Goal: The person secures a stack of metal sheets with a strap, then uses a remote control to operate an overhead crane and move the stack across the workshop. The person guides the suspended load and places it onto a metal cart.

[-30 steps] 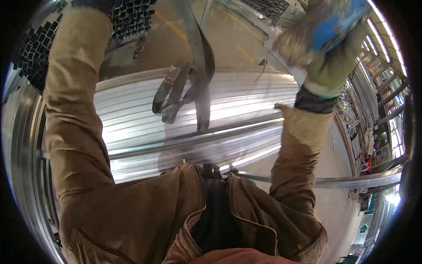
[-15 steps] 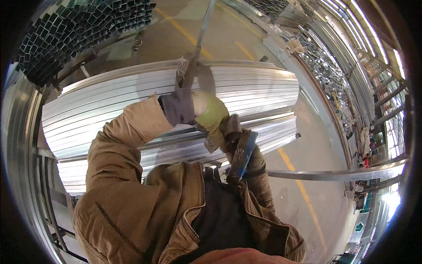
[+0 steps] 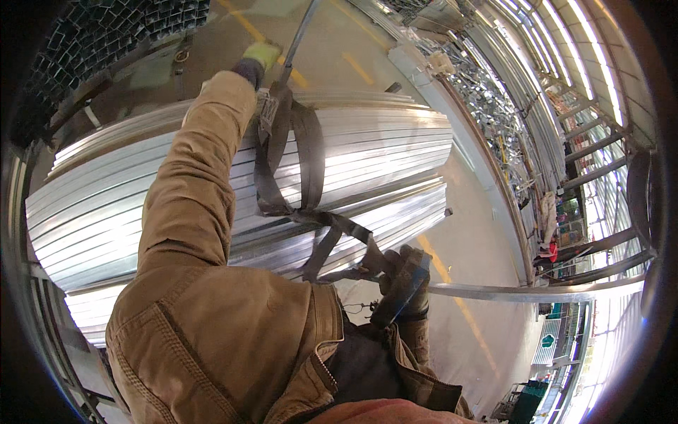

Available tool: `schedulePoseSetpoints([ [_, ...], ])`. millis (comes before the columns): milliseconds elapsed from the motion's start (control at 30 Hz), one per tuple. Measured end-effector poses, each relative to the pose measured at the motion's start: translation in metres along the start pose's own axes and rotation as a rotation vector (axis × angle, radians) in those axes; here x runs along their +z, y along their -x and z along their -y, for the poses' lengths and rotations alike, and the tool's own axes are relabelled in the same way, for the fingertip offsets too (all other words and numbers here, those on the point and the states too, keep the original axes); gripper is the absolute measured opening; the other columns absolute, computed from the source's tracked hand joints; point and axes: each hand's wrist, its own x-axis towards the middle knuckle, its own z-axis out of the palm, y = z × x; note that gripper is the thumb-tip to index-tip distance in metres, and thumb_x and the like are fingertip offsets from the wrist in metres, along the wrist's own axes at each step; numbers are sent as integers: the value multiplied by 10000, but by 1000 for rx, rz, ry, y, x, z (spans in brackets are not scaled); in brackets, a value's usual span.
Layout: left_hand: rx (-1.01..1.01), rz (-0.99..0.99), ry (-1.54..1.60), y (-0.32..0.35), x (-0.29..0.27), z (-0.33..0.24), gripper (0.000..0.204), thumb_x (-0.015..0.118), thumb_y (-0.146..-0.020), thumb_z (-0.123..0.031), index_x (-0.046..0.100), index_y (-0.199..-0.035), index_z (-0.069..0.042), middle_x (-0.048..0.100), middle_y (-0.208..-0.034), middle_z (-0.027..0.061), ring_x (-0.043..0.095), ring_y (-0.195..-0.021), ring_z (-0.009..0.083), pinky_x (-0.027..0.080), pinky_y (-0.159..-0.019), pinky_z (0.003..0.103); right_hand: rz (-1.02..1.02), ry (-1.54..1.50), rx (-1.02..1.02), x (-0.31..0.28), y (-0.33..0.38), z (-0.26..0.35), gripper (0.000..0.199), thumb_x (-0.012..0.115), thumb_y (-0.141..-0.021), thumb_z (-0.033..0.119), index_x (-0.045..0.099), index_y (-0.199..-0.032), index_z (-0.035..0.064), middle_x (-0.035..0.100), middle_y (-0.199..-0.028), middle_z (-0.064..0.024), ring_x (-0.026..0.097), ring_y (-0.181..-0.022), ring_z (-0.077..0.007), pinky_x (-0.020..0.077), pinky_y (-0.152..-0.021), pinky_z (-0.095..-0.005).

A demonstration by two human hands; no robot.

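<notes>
A big bundle of long shiny metal profiles (image 3: 395,152) lies across the view. A dark grey webbing strap (image 3: 308,159) is looped over it. My left hand (image 3: 258,59), in a yellow and grey glove, reaches far over the bundle, next to a thin metal rod (image 3: 300,35) and the strap's top end. Whether it grips anything is hidden by my sleeve. My right hand (image 3: 404,283), in a dark glove, is shut on the lower end of the strap (image 3: 346,230) just below the bundle, close to my chest.
A rack of dark square tubes (image 3: 106,35) stands at the upper left. Racks with more metal profiles (image 3: 537,106) run along the right. A long metal bar (image 3: 537,291) crosses at the right, over a concrete floor with yellow lines (image 3: 452,283).
My left arm has stretched up and out over the bundle. My right hand has dropped lower and holds the strap's end, and the strap now lies looped across the profiles.
</notes>
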Motion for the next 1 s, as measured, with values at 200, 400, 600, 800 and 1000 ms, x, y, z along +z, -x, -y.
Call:
schedulePoseSetpoints([
  [200, -286, 410, 260, -15, 117, 67, 751, 570, -968, -659, 697, -1293, 7, 708, -1253, 250, 626, -1251, 393, 479, -1035, 473, -292, 550, -189, -21, -3, 19, 622, 506, -1004, 649, 533, -1391, 163, 688, -1252, -125, 660, -962, -227, 550, -724, -351],
  [400, -254, 472, 326, -7, 109, 56, 724, 607, -963, -641, 702, -1268, 9, 725, -1233, 189, 664, -1117, 348, 491, -953, 460, -347, 578, -434, -7, -13, 40, 796, 606, -928, 690, 471, -1515, 169, 654, -1345, -138, 651, -1125, -240, 558, -868, -349],
  [600, -272, 490, 499, -22, 123, 70, 574, 575, -1005, -533, 716, -1245, -30, 742, -1177, 151, 677, -1001, 311, 504, -914, 459, -380, -6, -293, 4, -13, 54, 613, 650, -998, 481, 512, -1471, 117, 630, -1389, -138, 668, -1173, -238, 568, -944, -400],
  [800, 44, 548, -14, -51, 138, 83, 567, 503, -1042, -505, 687, -1264, -17, 724, -1123, 160, 677, -942, 265, 523, -879, 410, -415, 16, -385, 18, 0, 61, 616, 622, -982, 584, 592, -1403, 135, 679, -1304, -120, 681, -1099, -240, 582, -860, -379],
  [1000, -59, 785, 4, -64, 159, 87, 631, 579, -998, -540, 636, -1405, -62, 672, -1380, 120, 642, -1194, 272, 496, -969, 443, -603, 80, -516, 13, 10, 58, 649, 649, -958, 591, 576, -1405, 126, 694, -1243, -176, 692, -1048, -253, 589, -833, -366],
])
